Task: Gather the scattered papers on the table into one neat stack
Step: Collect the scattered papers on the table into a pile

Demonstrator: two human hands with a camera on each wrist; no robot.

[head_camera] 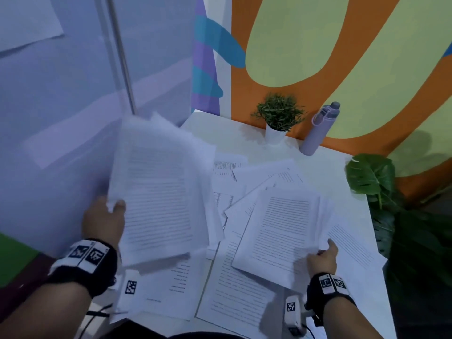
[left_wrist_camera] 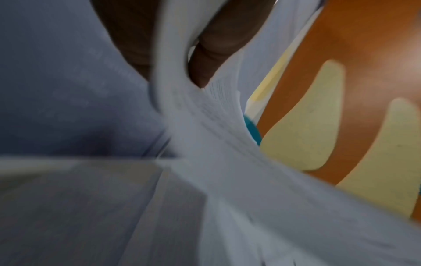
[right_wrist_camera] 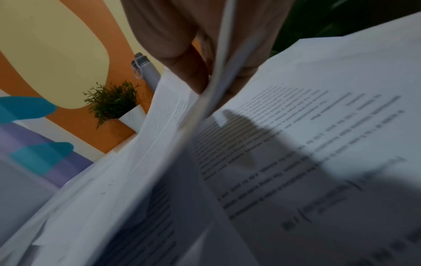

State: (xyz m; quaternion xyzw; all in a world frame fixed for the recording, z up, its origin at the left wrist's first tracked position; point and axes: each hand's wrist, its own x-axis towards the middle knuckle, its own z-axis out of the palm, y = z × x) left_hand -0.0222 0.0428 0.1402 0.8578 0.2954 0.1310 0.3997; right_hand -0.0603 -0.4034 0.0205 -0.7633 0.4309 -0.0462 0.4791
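Above the surface (head_camera: 342,172) my left hand (head_camera: 105,221) grips a raised sheaf (head_camera: 159,192); my right hand (head_camera: 322,259) pinches a smaller bundle (head_camera: 281,231) over loose papers (head_camera: 234,289) lying scattered below.

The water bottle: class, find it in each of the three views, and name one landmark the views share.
Head: bottle upper right, against the wall beside the potted plant.
Left wrist: not in it.
Right wrist: bottle upper left of centre, partly behind the right hand.
Shared landmark: orange wall.
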